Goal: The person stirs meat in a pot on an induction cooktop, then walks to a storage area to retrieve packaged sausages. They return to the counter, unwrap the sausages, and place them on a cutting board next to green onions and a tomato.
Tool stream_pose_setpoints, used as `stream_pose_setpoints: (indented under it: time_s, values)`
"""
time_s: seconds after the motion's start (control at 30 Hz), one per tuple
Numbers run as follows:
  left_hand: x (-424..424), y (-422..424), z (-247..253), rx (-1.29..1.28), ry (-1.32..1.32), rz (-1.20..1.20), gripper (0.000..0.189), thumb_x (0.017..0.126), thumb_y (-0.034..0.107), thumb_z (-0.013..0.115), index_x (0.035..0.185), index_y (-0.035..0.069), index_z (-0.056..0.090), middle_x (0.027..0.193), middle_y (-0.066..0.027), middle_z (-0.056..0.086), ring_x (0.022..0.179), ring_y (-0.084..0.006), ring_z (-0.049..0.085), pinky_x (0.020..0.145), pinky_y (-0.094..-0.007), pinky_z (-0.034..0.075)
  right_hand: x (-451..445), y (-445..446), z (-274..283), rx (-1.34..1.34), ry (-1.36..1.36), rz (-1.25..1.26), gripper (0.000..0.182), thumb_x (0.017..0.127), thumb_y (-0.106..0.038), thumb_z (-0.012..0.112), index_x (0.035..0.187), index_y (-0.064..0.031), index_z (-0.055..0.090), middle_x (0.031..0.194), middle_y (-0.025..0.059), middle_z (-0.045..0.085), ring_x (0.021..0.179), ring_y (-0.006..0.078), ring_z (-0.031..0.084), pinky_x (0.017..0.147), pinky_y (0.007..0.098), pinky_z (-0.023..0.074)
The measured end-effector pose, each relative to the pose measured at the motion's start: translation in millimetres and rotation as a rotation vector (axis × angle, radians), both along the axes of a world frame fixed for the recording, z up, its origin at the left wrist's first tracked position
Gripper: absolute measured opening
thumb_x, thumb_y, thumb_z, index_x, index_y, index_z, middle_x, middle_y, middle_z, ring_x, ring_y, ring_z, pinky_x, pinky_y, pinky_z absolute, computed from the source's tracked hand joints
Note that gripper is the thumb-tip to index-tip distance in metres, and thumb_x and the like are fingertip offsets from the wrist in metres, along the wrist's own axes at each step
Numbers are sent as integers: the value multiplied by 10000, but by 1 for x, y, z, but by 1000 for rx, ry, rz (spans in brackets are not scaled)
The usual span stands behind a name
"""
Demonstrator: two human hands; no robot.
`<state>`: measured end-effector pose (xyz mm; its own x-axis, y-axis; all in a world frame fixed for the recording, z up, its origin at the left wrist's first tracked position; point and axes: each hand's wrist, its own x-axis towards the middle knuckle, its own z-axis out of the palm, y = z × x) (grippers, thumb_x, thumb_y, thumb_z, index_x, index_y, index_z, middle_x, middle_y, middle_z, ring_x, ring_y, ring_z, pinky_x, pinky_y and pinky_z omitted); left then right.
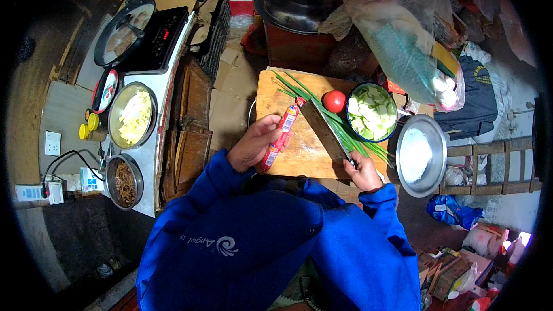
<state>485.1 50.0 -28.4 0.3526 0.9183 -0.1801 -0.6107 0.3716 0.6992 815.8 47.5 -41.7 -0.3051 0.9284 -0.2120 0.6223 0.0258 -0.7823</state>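
Note:
My left hand [258,141] holds packaged sausages in red wrappers [287,124] upright over the left part of a wooden cutting board [276,84]. In my right hand [363,170] is the handle of a cleaver [320,129], its blade slanting up and left to the top end of the sausage wrapper; whether it cuts in cannot be told. Long green scallions [343,126] lie across the board, partly behind the blade. A red tomato [334,101] sits beside a dark-rimmed bowl of sliced pale green vegetable [372,112] on the board's right side.
Right of the board stands an empty metal basin [421,155]. On the left counter are a bowl of chopped yellowish vegetable [131,114], a metal bowl of brown strips [124,182] and a lidded pan [125,30] by an induction cooker [162,43]. A large lidded pot [300,4] stands beyond the board.

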Motion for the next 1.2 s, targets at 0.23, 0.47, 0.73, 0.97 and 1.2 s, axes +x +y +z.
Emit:
stream_pose_setpoints:
  time_s: [0.23, 0.47, 0.73, 0.97, 1.2]
  values:
    - [4, -4, -36, 351, 748, 94, 286, 819, 75, 622, 1088, 33, 534, 972, -115, 619, 867, -194, 594, 763, -304, 484, -5, -1, 11, 30, -44, 31, 155, 844, -148, 616, 824, -7, 556, 564, 110, 489, 487, 177, 469, 474, 334, 382]
    - [12, -26, -74, 518, 1315, 17, 309, 756, 135, 670, 1040, 47, 589, 948, -166, 596, 901, -360, 570, 770, -418, 462, -23, -22, 18, -42, -43, -5, 167, 856, -161, 608, 842, 2, 578, 590, 125, 524, 523, 185, 501, 495, 341, 394]
    - [22, -35, -72, 619, 1372, 128, 313, 743, 146, 674, 1031, 57, 590, 895, -162, 581, 874, -362, 542, 743, -438, 438, -35, -42, 12, -117, 78, -31, 143, 862, -151, 615, 868, -9, 597, 582, 47, 497, 526, 102, 444, 483, 287, 381]
    - [20, -34, -73, 672, 1372, 145, 297, 750, 150, 657, 1029, 62, 609, 885, -161, 583, 869, -356, 538, 749, -440, 430, -33, -45, 7, -184, 149, -59, 151, 861, -156, 621, 877, -8, 597, 571, 32, 490, 517, 93, 425, 474, 274, 367]
    - [18, -36, -79, 640, 1395, 79, 270, 755, 146, 641, 1010, 60, 622, 874, -156, 572, 854, -351, 530, 744, -437, 423, -32, -46, 8, -169, 150, -26, 148, 862, -151, 618, 879, -7, 589, 566, 61, 483, 518, 109, 431, 479, 295, 375]
